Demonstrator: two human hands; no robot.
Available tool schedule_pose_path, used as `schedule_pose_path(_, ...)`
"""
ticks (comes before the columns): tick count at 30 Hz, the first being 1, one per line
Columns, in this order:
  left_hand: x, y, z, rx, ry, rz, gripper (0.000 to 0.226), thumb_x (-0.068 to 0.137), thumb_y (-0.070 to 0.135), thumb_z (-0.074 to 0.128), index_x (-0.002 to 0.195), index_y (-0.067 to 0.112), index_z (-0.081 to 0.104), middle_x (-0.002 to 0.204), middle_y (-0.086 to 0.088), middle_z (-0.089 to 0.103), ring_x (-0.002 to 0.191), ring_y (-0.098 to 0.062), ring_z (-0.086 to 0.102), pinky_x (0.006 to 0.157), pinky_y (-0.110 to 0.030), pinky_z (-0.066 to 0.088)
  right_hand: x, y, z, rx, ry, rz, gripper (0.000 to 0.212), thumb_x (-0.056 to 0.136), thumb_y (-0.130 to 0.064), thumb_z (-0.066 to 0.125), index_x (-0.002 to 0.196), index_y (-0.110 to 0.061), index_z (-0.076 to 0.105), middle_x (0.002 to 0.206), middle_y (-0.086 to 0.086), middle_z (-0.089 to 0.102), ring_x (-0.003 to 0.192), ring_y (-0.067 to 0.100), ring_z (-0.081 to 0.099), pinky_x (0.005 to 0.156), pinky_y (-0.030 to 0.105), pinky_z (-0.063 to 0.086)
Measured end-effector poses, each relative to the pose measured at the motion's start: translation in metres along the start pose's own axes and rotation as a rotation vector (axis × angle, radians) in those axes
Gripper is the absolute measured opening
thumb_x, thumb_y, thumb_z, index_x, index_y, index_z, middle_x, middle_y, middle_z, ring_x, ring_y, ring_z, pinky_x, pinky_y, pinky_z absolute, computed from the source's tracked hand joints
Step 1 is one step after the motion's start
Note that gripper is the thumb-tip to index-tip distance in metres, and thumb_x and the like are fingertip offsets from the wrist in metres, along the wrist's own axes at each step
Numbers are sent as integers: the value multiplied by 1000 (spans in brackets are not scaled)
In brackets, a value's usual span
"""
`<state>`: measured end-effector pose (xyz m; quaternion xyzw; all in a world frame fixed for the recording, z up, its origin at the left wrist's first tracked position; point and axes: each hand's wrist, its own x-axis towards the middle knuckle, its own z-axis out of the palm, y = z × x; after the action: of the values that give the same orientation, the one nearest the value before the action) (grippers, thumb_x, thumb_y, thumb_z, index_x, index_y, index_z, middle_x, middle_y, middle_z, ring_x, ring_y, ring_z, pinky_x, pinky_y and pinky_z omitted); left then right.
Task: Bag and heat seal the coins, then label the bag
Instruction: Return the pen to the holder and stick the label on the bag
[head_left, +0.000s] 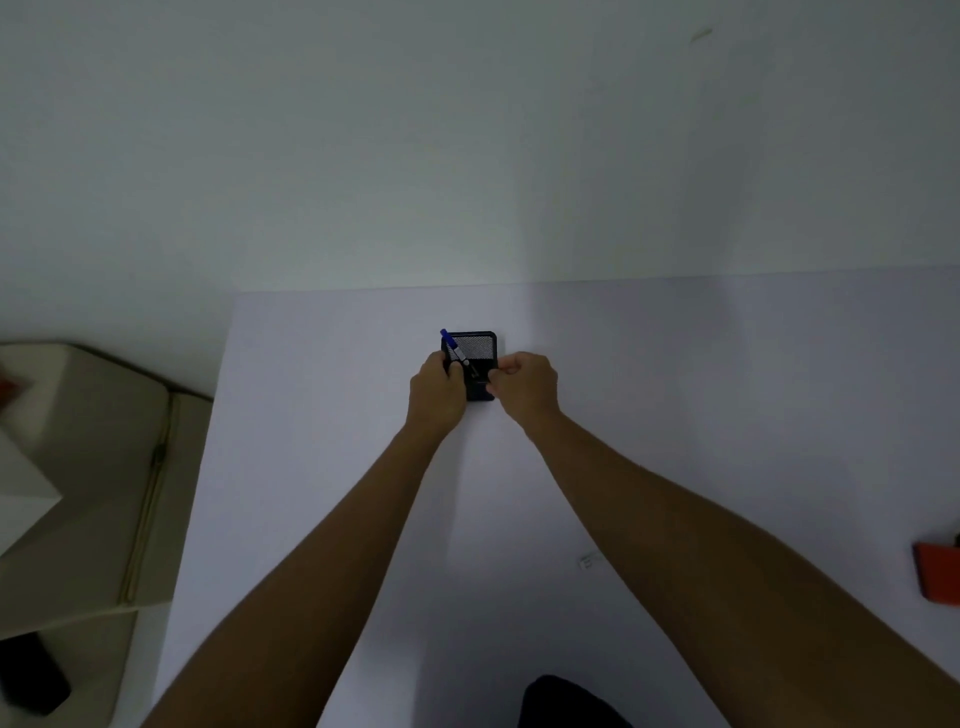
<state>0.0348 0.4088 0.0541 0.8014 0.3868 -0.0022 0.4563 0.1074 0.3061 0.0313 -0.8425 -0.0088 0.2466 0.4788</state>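
A black mesh pen holder (480, 349) stands near the far middle of the white table (311, 467). A blue-capped marker (453, 349) leans out of its left side. My left hand (438, 387) is closed around the holder's left side, its fingers at the marker's lower part. My right hand (524, 387) has its fingers curled against the holder's right front. Whether either hand grips the marker or only the holder is unclear. A small clear bag (589, 561) lies on the table by my right forearm, its contents too faint to make out.
An orange-red object (937, 571) sits at the table's right edge. A beige padded seat (78, 493) stands left of the table, with a dark object (31, 675) low on it. A white wall (467, 156) lies behind the table's far edge.
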Motion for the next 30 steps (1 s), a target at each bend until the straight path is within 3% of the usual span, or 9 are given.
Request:
schedule_pose_path(3,-6,4,0,4,-8,-30,27,103,16,39,119,0,53,119,-17,62,88,-17,52,56,-14,33,0,8,-6,3,-53,11,21,83,-1,67,103,-3,72,97,17,75,89,30,73,82,47,61)
schedule_pose_path(6,-23,14,0,5,75,-30,38,103,17,45,136,-1,43,136,-17,53,114,-26,54,83,-19,40,-5,21,-19,52,-61,-5,25,87,0,57,108,-3,69,100,18,73,92,33,72,84,51,60)
schedule_pose_path(8,-38,17,7,33,200,101,39,99,20,52,134,2,47,132,-17,55,121,-31,52,94,-28,43,-17,27,-35,93,-49,0,24,90,2,52,105,-5,69,95,18,73,88,31,73,81,50,61)
schedule_pose_path(11,-73,21,32,22,230,262,24,95,20,59,115,7,59,107,-8,62,96,-20,60,83,-29,52,-42,47,-65,74,-25,-19,20,91,1,56,98,-10,70,88,13,73,82,27,73,75,45,63)
schedule_pose_path(14,-123,15,70,12,37,285,9,95,19,61,99,12,63,84,1,64,72,-9,60,69,-16,48,-67,86,-93,36,4,-15,17,91,-1,59,93,-14,70,83,6,74,78,20,73,74,40,63)
schedule_pose_path(17,-161,-9,112,56,-137,217,8,94,18,62,87,14,61,73,3,62,61,-4,55,60,-11,43,-93,130,-119,-13,25,40,16,91,-2,59,95,-13,71,84,1,74,76,13,73,76,37,62)
schedule_pose_path(21,-190,-38,157,159,-242,136,19,93,24,64,80,11,59,71,0,59,61,-12,53,58,-30,47,-123,177,-137,-52,11,95,22,92,3,53,102,-8,69,90,5,74,79,14,72,75,35,62)
schedule_pose_path(26,-198,-49,183,239,-226,127,26,90,34,65,80,15,52,76,2,52,66,-13,48,58,-25,32,-144,210,-145,-24,-47,114,33,89,15,47,112,0,65,100,12,71,86,20,67,68,8,50)
schedule_pose_path(30,-196,-48,192,323,-180,109,30,89,43,65,84,15,54,81,3,51,68,-15,50,59,-25,35,-150,224,-143,30,-87,87,36,88,19,44,112,0,62,98,11,69,87,18,66,79,9,51)
